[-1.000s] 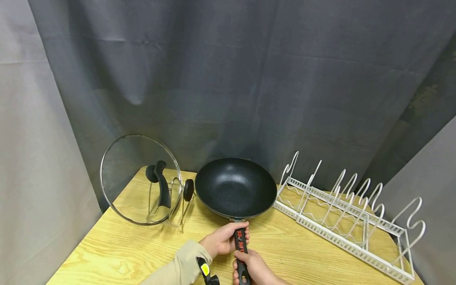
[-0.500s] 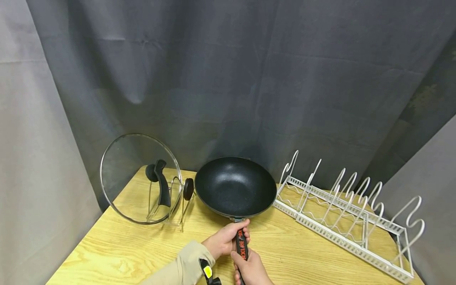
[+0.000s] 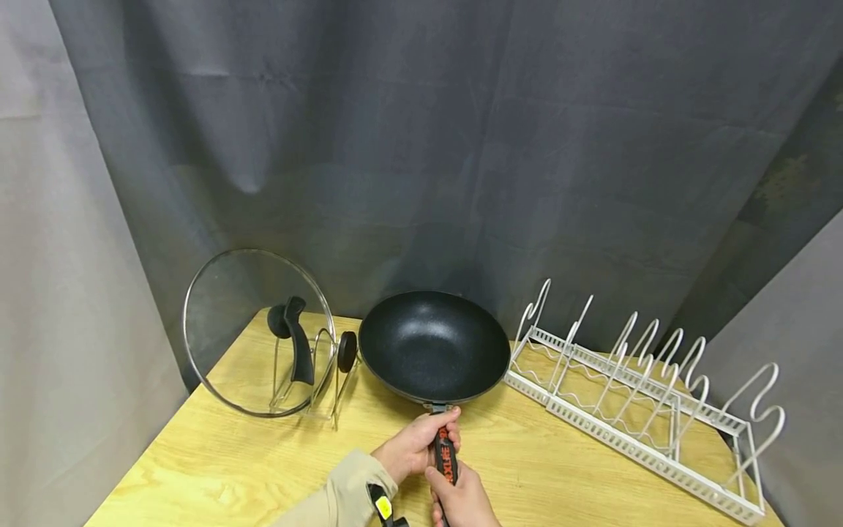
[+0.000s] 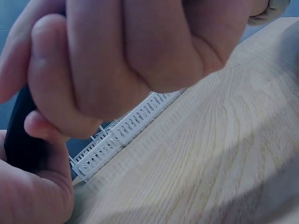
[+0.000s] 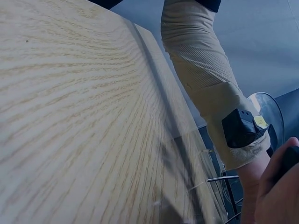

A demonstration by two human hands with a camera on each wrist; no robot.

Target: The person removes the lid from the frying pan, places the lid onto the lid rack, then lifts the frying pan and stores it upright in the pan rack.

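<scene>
1. The left grip [image 3: 416, 443] is clasping the handle [image 3: 445, 455] just beside the black pan [image 3: 435, 345].
2. The right grip [image 3: 464, 500] is clasping that handle farther back.
3. The pan is extending beyond both, between lid [image 3: 301, 351] and rack [image 3: 622, 443].

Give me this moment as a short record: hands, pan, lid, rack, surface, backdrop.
Left hand: grips the handle near the pan
Right hand: grips the handle farther from the pan
Pan: black, interior facing up; contact with the table cannot be told
Lid: glass, on edge in a stand, left of the pan
Rack: white, upright wire dividers, right of the pan
Surface: wood-grain table
Backdrop: grey curtain
</scene>
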